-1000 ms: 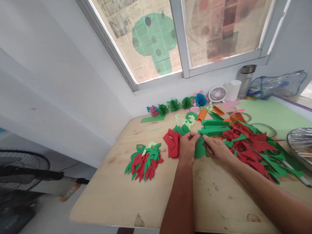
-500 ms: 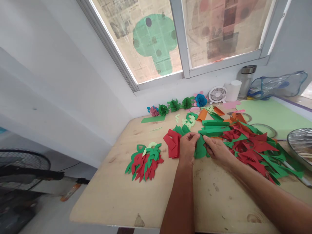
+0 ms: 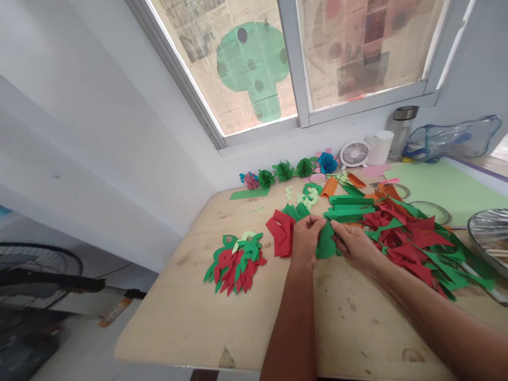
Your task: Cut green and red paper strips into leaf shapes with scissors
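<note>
Head view: left hand point(image 3: 307, 235) and right hand point(image 3: 351, 238) pinch green paper point(image 3: 326, 242), red paper point(image 3: 280, 233) and scraps point(image 3: 413, 238) on either side.

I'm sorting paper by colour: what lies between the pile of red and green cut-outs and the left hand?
Folded red paper lies between the red and green cut-outs and the left hand, in the head view.

Worktop point(image 3: 178, 317) against wall, below window point(image 3: 304, 69). Paper flowers point(image 3: 283, 171) lined up at back; right of them, desk fan point(image 3: 355, 154), cup point(image 3: 383, 148), bottle point(image 3: 400, 132). Leaf cut-outs point(image 3: 236, 267) piled left. Folded strips point(image 3: 349, 209) nearer centre; paper scraps point(image 3: 413, 243) heaped to their right. Marker point(image 3: 496, 295) at heap's right side, bowl point(image 3: 492, 238) farthest right.
</note>
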A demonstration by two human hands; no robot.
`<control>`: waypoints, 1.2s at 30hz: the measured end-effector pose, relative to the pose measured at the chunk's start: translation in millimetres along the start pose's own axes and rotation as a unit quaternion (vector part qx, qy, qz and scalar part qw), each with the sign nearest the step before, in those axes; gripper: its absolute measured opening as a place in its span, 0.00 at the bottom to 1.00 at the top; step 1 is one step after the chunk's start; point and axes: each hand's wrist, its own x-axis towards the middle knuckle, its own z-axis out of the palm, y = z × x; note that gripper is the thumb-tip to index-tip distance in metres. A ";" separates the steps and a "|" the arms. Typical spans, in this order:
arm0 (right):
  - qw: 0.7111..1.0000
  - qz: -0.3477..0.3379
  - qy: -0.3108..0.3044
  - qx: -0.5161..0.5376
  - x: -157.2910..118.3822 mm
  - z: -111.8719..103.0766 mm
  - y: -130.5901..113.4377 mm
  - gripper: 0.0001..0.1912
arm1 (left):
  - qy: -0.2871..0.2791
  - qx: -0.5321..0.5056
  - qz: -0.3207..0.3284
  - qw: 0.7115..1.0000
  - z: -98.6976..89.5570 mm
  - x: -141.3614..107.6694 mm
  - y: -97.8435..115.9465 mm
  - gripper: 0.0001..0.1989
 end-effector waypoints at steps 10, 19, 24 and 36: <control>1.000 0.008 0.009 -0.006 -3.1 1.6 -4.9 0.27 | -0.014 -0.023 -0.001 1.000 -0.3 -2.9 2.7 0.13; 1.000 0.006 0.010 -0.006 -2.8 2.5 -3.1 0.27 | -0.016 -0.030 -0.018 0.999 -0.1 -2.4 3.0 0.13; 1.000 0.002 -0.008 -0.012 -3.9 1.0 -6.5 0.28 | -0.031 -0.029 -0.021 0.999 -1.5 -3.3 4.2 0.11; 0.999 -0.009 -0.044 -0.020 -1.9 -3.7 -3.4 0.26 | -0.058 -0.014 -0.037 0.998 -7.7 -5.7 14.5 0.11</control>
